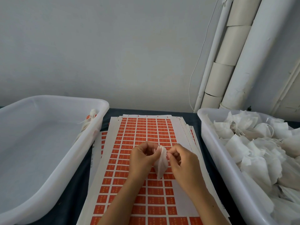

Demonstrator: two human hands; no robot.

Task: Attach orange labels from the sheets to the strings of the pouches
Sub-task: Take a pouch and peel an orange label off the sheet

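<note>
Both my hands pinch one limp pouch (160, 163) over the label sheet (146, 127).
My left hand (142, 158) and right hand (183, 161), fingers curled, pinch its top; flimsy and weightless, I judge.

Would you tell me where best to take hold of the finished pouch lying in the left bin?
Probably by its gathered white neck, reaching down from above. The finished pouch leans against the left bin's right wall with the bunched top uppermost; its orange label sits just below.

plain pale grey wall (113, 46), white pipes (253, 54) in right corner, thin cable (197, 62), dark tabletop (78, 184)
</note>
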